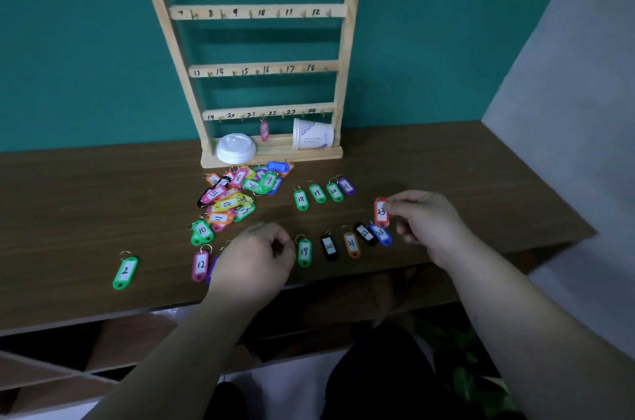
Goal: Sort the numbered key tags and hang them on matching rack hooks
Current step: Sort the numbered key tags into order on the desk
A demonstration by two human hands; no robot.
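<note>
Left hand [254, 258] is curled, its contents hidden; orange tag [380, 213], judged light and rigid, is pinched at its top end by right hand [426, 222].

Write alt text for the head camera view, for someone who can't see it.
A person's right hand pinches an orange tag marked 23 over a wooden desk strewn with numbered key tags, some in short rows, others piled. The left hand lies curled beside a green 19 tag; the wooden rack behind holds one pink tag.
</note>
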